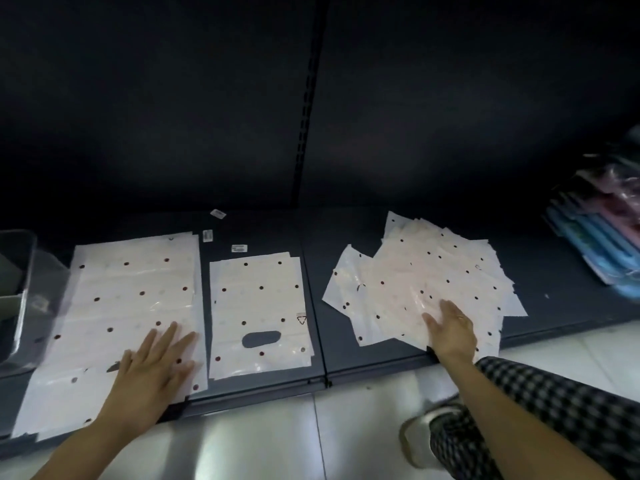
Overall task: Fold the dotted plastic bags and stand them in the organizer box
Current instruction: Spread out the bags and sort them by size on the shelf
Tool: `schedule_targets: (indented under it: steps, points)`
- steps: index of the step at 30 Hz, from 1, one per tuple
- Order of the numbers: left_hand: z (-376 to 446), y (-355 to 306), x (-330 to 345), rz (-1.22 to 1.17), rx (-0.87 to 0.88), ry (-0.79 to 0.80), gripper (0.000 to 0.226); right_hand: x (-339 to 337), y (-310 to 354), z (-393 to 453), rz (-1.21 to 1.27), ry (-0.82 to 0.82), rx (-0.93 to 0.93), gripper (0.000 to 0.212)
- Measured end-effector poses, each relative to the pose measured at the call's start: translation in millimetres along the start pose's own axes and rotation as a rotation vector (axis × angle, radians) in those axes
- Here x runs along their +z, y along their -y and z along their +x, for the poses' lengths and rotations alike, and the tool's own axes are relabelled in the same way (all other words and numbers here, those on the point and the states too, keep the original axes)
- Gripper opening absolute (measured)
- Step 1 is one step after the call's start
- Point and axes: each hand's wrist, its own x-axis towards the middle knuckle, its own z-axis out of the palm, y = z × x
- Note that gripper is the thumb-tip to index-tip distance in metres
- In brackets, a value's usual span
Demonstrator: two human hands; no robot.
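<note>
Pressing flat — left hand (pixel 152 368) fingers spread on large bags (pixel 131 299); right hand (pixel 452 332) palm-down on loose pile (pixel 422 271)

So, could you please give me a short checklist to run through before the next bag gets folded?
1. Left hand flat on the large bag stack: ok, fingers straight.
2. Right hand has one bag singled out of the loose pile: cannot tell; it rests on top.
3. Loose pile squared up: not ok, bags fanned and overlapping.
4. Middle stack tidy on the shelf: ok, edges roughly aligned.
5. Organizer box within reach at far left: ok, though only partly in view.
6. Any bag folded yet: not ok, all lie flat.
</note>
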Motion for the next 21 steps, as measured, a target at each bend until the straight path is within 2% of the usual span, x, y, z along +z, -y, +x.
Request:
schedule_targets:
  steps: [3, 8, 10, 13, 17, 19, 21]
  points:
    - [-1.1, -5.4, 3.8, 0.050, 0.001, 0.061, 0.123, -0.2, 0.8, 3.7, 0.059, -0.135, -0.002, 0.025]
    - [-0.1, -7.8, 1.2, 0.040, -0.019, 0.091, 0.118, -3.3, 13.9, 4.5, 0.245, -0.159, 0.042, 0.024]
    - [1.3, -10.9, -1.3, 0.017, -0.023, 0.111, 0.102, -2.6, 17.8, 5.8, 0.335, -0.146, 0.072, 0.020]
    - [2.0, -13.1, -1.6, 0.042, -0.036, 0.116, 0.063, -4.2, 20.3, 6.4, 0.422, -0.150, 0.127, 0.020]
    - [4.2, -27.1, -5.6, 0.012, 0.000, -0.013, 0.054, -10.1, 46.2, -5.5, 0.484, -0.173, -0.007, 0.020]
    - [4.8, -45.6, -9.2, -0.157, 0.067, -0.128, 0.051, -11.4, 75.7, -19.9, 0.510, -0.131, -0.126, 0.017]
    - [3.4, -68.8, -11.7, -0.344, 0.145, -0.154, 0.055, -9.5, 113.4, -41.4, 0.610, -0.071, -0.193, 0.011]
